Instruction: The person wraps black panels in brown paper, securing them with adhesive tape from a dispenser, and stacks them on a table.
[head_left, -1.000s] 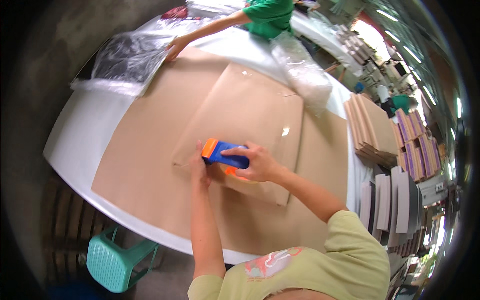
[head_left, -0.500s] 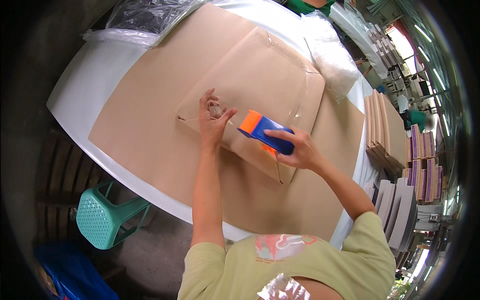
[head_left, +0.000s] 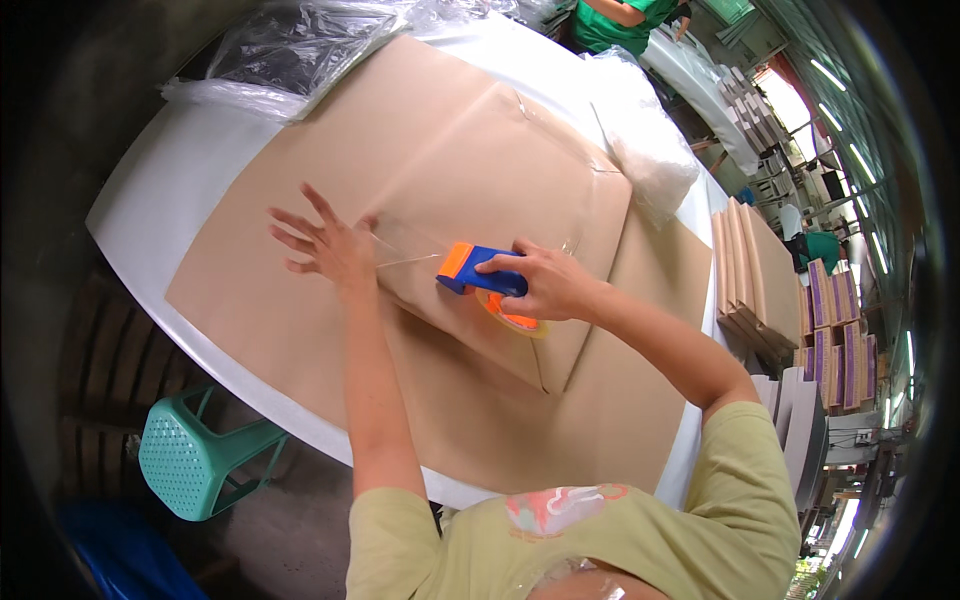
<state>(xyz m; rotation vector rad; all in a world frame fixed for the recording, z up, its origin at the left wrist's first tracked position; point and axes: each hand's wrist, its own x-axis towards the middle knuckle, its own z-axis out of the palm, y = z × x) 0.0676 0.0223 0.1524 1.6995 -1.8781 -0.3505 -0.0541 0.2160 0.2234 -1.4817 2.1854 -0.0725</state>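
Observation:
A flat parcel wrapped in brown kraft paper (head_left: 490,190) lies on a larger brown sheet (head_left: 270,220), with clear tape along its far right side. My right hand (head_left: 555,283) grips a blue and orange tape dispenser (head_left: 487,268) over the parcel's near edge. From the dispenser a strip of clear tape (head_left: 408,258) stretches left toward my left hand (head_left: 335,250). That hand has its fingers spread, its thumb side at the parcel's left corner. Whether the tape sticks to the thumb or to the paper, I cannot tell.
Crumpled clear plastic (head_left: 300,60) covers the table's far left. A white plastic-wrapped bundle (head_left: 645,140) lies beyond the parcel. A green stool (head_left: 190,455) stands left of the white table (head_left: 150,190). Brown panels (head_left: 755,270) lean at right. Another person in green (head_left: 610,25) stands at the far side.
My left hand has moved left to the parcel's corner and its fingers have spread. The dispenser has shifted left and nearer, and a tape strip now spans between it and the left hand.

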